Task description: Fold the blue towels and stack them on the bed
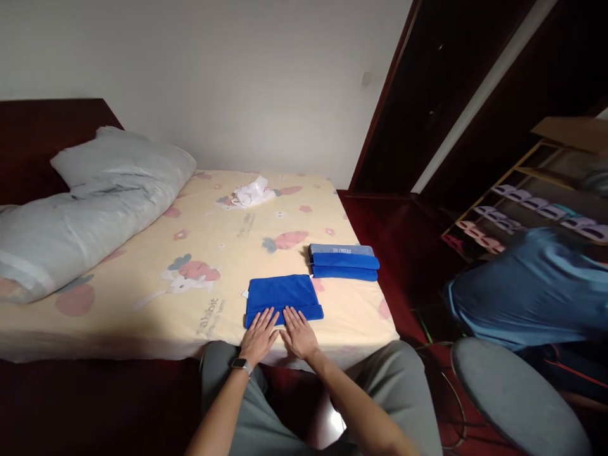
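Observation:
A blue cloth lies flat on the bed near its front edge, its near side folded over into a band. My left hand, with a watch on the wrist, rests palm down on the left part of that band, fingers stretched out. Beside it my right hand presses flat on the middle of the fold, fingers extended. Behind and to the right sits a stack of folded cloths, blue ones in front of a grey-blue one with pale lettering. A small white tag shows at the blue cloth's left edge.
The bed has a cream sheet printed with rabbits and carrots. A crumpled white plastic bag lies toward the wall, and a grey quilt at the left. On the right are a round stool, draped blue fabric and a shoe rack.

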### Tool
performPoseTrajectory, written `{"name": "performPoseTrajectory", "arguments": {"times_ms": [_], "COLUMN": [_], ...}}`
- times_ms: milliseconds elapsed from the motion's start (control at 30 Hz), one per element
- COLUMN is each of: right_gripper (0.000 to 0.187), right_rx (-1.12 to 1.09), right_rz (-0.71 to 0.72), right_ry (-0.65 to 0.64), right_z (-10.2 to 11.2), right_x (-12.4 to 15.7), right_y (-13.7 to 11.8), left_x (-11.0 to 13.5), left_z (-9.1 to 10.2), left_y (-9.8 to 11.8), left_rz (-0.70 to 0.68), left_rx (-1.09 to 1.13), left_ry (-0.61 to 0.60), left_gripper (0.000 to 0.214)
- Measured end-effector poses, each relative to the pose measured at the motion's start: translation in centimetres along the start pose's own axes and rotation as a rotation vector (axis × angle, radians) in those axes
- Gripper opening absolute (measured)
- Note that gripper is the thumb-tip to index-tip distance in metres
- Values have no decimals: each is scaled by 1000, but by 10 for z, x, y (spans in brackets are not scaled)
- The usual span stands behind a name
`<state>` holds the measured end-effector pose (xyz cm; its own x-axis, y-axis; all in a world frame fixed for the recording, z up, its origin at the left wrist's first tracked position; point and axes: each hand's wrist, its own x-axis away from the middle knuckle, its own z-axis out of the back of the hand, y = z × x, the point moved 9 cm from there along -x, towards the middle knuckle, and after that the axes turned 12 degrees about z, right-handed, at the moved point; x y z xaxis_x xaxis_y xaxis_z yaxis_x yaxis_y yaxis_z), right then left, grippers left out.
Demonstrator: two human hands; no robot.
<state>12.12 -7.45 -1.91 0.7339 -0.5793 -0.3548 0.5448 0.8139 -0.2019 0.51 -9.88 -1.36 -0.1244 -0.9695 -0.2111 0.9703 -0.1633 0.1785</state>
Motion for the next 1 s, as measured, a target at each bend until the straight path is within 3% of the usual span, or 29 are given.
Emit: {"name": "performPoseTrajectory", "arguments": {"times_ms": [267,500,767,1000], "right_gripper": [59,54,50,42], "right_rx": [18,-12,119,67], "right_rz": [-56,-4,-10,40], "right_ry": [-62,-68,-89,-122], "right_z": [27,30,43,51], "right_x": [39,36,37,33], "right_y": [58,67,87,83], "left_x": [13,9,-5,3], "left_z": [6,14,22,31], "left_y": [-32,-40,-49,-53], "left_rz": [21,0,26,-5], "left_rx": [11,3,19,40], "left_ry": [-32,2,23,13], "left_gripper": [63,53,51,43]}}
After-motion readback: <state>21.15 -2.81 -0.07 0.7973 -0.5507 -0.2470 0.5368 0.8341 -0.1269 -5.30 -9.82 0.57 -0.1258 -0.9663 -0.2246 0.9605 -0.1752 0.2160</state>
